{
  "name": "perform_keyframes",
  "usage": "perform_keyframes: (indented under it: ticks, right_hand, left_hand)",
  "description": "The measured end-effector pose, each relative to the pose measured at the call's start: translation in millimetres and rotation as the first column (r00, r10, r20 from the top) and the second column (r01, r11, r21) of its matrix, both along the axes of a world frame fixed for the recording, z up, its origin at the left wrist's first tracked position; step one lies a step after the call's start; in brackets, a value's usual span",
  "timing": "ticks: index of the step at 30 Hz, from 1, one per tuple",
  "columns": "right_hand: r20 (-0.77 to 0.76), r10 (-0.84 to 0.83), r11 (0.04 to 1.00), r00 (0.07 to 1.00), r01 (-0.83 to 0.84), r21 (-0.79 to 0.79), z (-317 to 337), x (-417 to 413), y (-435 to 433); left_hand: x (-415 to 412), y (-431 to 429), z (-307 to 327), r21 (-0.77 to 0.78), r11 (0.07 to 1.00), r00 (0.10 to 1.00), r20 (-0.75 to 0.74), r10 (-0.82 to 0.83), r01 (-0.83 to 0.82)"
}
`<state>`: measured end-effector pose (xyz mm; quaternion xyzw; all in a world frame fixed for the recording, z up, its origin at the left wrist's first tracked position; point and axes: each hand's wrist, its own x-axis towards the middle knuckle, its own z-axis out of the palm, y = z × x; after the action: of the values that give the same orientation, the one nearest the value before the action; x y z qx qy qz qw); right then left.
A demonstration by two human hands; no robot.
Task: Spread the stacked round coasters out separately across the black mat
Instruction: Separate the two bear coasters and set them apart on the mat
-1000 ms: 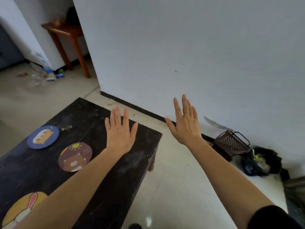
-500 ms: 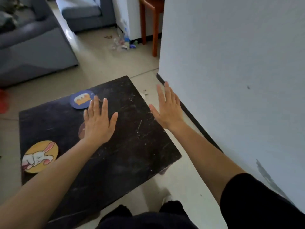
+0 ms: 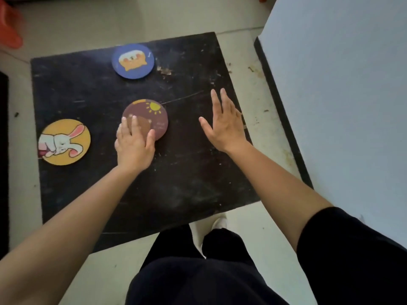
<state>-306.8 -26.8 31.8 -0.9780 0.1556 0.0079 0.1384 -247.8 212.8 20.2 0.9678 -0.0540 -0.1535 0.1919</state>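
Three round coasters lie apart on the black mat [image 3: 189, 172]. A blue coaster [image 3: 133, 60] sits near the far edge. A yellow rabbit coaster [image 3: 64, 142] rests at the left. In the middle is a brown coaster with a sun [image 3: 152, 116]. My left hand [image 3: 134, 146] hovers flat over the brown coaster's near-left part, fingers apart, hiding that part; contact is unclear. My right hand [image 3: 223, 124] is spread open over the mat's right side, holding nothing.
A white wall [image 3: 341, 95] with a dark baseboard [image 3: 279, 111] runs close along the mat's right side. Beige floor surrounds the mat. An orange object [image 3: 10, 27] lies at the far left. My dark-trousered legs [image 3: 198, 271] and a white shoe [image 3: 217, 224] are at the near edge.
The view has tilted down and turned left, now looking straight onto the mat. Both hands stay spread; the brown coaster shows more beyond my left hand, and my right hand is now over the mat.
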Motion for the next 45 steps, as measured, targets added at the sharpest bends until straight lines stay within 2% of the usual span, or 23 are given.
perform_keyframes:
  ticks: [4,8,13,18,21,22,26,28,30,34,36,39,45]
  right_hand:
    - [-0.084,0.009,0.994,0.996,0.000,0.106,-27.6,33.5,23.6]
    - [-0.238,-0.020,0.935,0.971,0.103,0.340,-55.8,65.3,50.6]
    - [-0.430,-0.063,0.805,0.901,0.301,0.511,-85.2,94.8,80.2]
    - [-0.425,-0.228,0.653,0.876,0.461,0.601,-99.9,100.2,100.6]
    - [-0.450,-0.305,0.499,0.839,0.543,0.675,-94.7,101.6,101.0]
    - [-0.435,-0.307,0.498,0.846,0.532,0.684,-90.9,102.0,100.5]
    - [-0.295,-0.266,0.636,0.918,0.397,0.662,-66.9,98.9,96.0]
    - [-0.244,-0.259,0.659,0.935,0.356,0.663,-55.4,92.5,90.9]
    - [-0.212,-0.238,0.668,0.948,0.318,0.673,-45.1,81.9,86.2]
    - [-0.152,-0.167,0.696,0.974,0.226,0.681,-31.8,50.7,82.0]
    - [-0.154,-0.139,0.691,0.978,0.208,0.692,-30.9,30.2,83.8]
    - [-0.196,-0.117,0.671,0.974,0.222,0.707,-37.5,-4.0,90.8]
    - [-0.352,-0.048,0.700,0.935,0.283,0.655,-73.0,-71.2,106.2]
  left_hand:
    - [34.0,14.5,-33.7,-0.053,0.982,0.971,-0.171,0.168,-0.179]
    - [64.3,21.5,-59.3,-0.079,0.935,0.897,-0.320,0.305,-0.346]
    - [85.9,25.7,-74.5,-0.155,0.834,0.806,-0.397,0.439,-0.530]
    - [89.4,33.5,-82.3,-0.240,0.711,0.734,-0.401,0.548,-0.661]
    - [88.1,36.6,-79.2,-0.267,0.686,0.726,-0.403,0.558,-0.676]
    - [87.5,37.2,-76.3,-0.265,0.699,0.734,-0.411,0.541,-0.664]
    - [79.4,37.7,-56.3,-0.303,0.750,0.789,-0.420,0.448,-0.587]
    - [71.6,37.7,-43.8,-0.328,0.750,0.801,-0.414,0.432,-0.574]
    - [58.2,38.7,-30.7,-0.361,0.726,0.798,-0.414,0.438,-0.585]
    - [15.8,42.6,-8.3,-0.463,0.616,0.768,-0.458,0.449,-0.637]
    - [-8.3,45.1,-5.9,-0.467,0.579,0.742,-0.473,0.475,-0.668]
    - [-44.9,53.4,-13.9,-0.401,0.584,0.705,-0.482,0.521,-0.706]
    - [-123.6,76.7,-45.7,-0.185,0.698,0.681,-0.488,0.546,-0.692]
